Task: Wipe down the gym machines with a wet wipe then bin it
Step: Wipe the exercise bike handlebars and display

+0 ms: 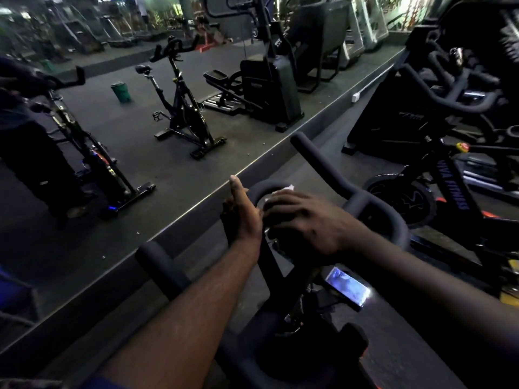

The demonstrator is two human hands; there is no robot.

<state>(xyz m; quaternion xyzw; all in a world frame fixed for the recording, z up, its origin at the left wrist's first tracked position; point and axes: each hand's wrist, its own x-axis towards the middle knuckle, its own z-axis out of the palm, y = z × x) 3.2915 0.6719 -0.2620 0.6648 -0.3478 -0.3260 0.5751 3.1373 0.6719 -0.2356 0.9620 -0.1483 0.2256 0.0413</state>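
A crumpled white wet wipe peeks out beneath the right hand.

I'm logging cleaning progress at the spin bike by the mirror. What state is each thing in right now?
Left hand: gripping the handlebar, thumb raised.
Right hand: pressed on the wet wipe.
Wet wipe: bunched under the right hand on the handlebar, white edge showing.
Handlebar: being wiped at its centre loop.
Bike screen: lit.
Green bin: upright, seen in the mirror.

white wet wipe, crumpled, pressed against the black padded handlebar loop of the exercise bike; only its upper edge shows. green bin upright on the floor, well apart.
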